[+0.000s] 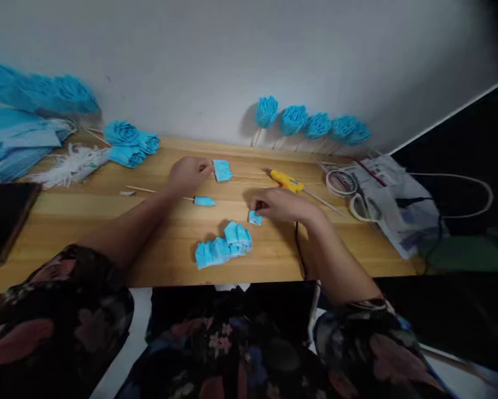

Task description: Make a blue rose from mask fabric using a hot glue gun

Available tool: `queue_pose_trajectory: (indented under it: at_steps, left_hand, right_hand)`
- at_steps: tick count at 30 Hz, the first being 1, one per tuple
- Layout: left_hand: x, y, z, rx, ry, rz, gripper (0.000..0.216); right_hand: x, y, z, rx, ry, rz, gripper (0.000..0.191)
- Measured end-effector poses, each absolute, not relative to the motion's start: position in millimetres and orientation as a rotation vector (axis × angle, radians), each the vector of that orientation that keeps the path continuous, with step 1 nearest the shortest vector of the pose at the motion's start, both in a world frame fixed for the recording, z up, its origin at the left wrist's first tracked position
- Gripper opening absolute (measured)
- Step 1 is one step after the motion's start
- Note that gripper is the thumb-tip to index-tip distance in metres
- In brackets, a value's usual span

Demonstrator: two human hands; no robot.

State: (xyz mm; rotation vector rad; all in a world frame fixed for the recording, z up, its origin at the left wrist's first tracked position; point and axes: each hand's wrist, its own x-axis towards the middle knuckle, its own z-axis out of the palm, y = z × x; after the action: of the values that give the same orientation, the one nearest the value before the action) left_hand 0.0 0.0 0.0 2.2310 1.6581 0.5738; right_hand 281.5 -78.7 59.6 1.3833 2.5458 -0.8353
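My left hand (188, 174) is closed in a pinch on a small pleated blue paper piece (222, 169), which seems to sit on a thin wooden stick that runs right across the wooden table (86, 221). My right hand (280, 205) is closed on another small blue paper piece (255, 218) that rests on the tabletop. A pile of folded blue paper pieces (224, 245) lies just in front of both hands. A stick with a blue tip (204, 201) lies under my left forearm.
A yellow glue gun (285, 180) lies behind my right hand, its black cord running off the front edge. Finished blue paper flowers (311, 123) lean on the wall. More flowers (128, 143), blue paper sheets (16, 141), white feathers, tape rolls (339, 182), scissors and a dark phone (3, 219) surround the work area.
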Motion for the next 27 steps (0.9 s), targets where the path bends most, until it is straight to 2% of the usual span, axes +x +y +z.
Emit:
queue_pose_trajectory:
  at_steps: [4, 8, 11, 17, 21, 24, 27]
  left_hand:
    - [2.9, -4.3, 9.4, 2.199, 1.685, 0.753, 0.037]
    - [14.0, -13.2, 16.7, 2.075, 1.424, 0.994, 0.035]
    - [23.0, -20.3, 21.1, 1.869, 1.155, 0.972, 0.044]
    - [30.1, -27.7, 28.5, 1.442, 0.883, 0.845, 0.058]
    - [30.8, -27.8, 27.9, 1.32, 0.857, 0.857, 0.042]
    - [31.7, -27.2, 25.8, 1.328, 0.886, 0.907, 0.032]
    - [33.2, -28.5, 25.8, 1.35, 0.913, 0.95, 0.029]
  right_hand:
    - [282.1, -75.3, 61.0, 1.512, 2.671, -0.824, 0.011]
    - [272.2, -64.9, 63.1, 1.789, 3.028, -0.859, 0.004]
    - [258.8, -56.7, 61.8, 1.795, 3.349, -0.846, 0.003]
    - [243.9, -52.1, 49.7, 1.576, 3.771, -0.577, 0.01]
    - [246.4, -54.9, 40.7, 1.555, 3.776, -0.498, 0.017]
    - [246.8, -58.0, 35.4, 1.644, 3.699, -0.741, 0.015]
    - [244.4, -60.2, 31.7, 1.96, 3.49, -1.424, 0.007]
